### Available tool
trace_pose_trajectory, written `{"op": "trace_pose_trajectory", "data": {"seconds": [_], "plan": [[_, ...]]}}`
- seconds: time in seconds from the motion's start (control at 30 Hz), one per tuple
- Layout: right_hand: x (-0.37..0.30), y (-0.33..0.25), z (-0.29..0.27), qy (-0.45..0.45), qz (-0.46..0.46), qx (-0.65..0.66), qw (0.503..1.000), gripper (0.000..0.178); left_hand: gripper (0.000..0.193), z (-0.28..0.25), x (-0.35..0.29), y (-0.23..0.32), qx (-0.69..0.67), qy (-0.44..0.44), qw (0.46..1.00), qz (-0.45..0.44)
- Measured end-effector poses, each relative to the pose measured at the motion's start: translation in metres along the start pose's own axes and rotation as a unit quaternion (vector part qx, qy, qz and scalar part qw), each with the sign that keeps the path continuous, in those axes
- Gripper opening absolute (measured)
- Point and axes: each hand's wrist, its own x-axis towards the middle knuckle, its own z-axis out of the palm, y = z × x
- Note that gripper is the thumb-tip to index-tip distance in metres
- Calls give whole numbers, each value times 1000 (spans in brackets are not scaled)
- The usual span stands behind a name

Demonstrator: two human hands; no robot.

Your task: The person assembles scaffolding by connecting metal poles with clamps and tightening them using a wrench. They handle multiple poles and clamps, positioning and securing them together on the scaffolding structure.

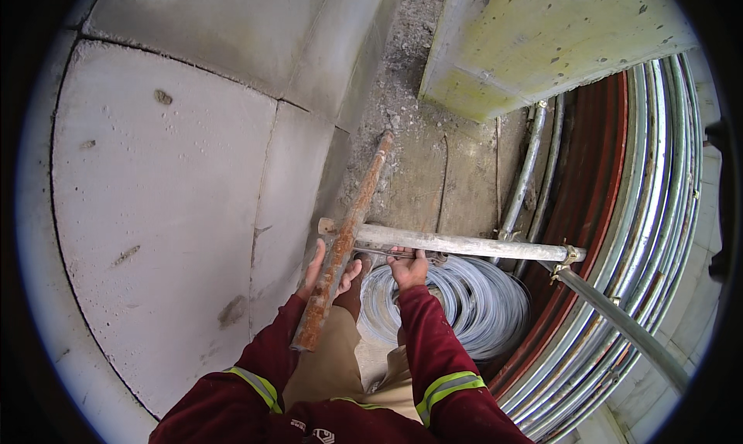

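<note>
A rusty steel pipe (340, 250) slants across in front of my left hand (312, 272). Thumb and fingers show apart on either side of it, while the pipe hides the middle of the hand. Below a pale crosswise pipe (464, 243), my right hand (410, 270) has its fingers curled around a thin dark metal rod (375, 250). The crosswise pipe partly covers those fingertips. Coils of silvery wire (480, 305) lie on the ground beneath and beside my right hand.
Large pale concrete panels (162, 212) stand along the left. A yellowish slab (549, 41) blocks the upper right. Long curved-looking metal tubes (658, 212) and red beams (600, 181) line the right. A clamp (569, 258) joins the crosswise pipe to a grey pole (627, 328).
</note>
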Motion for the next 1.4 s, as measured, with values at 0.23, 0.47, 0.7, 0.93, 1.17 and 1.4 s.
{"op": "trace_pose_trajectory", "data": {"seconds": [0.23, 0.47, 0.7, 0.93, 1.17, 1.4], "plan": [[5, -24, -21, 5, -8, 73, 997, 36, 90, -19, 64, 24, 299, 168, 919, 193], [-48, -19, -13, 13, -17, 35, 999, 31, 78, -53, 107, 65, 221, 104, 924, 295], [-258, 17, -15, -39, -59, -374, 925, 25, 70, -40, 113, 64, 50, 120, 940, 315], [-270, 77, -20, -106, -81, -599, 790, 50, 65, -36, 119, 44, 16, 103, 942, 319], [-291, 75, 46, -145, -31, -529, 836, 57, 73, -47, 123, 52, -28, 146, 932, 330], [-319, -60, 76, -110, -99, -637, 756, 50, 95, -20, 125, 42, -46, 188, 896, 399]]}}
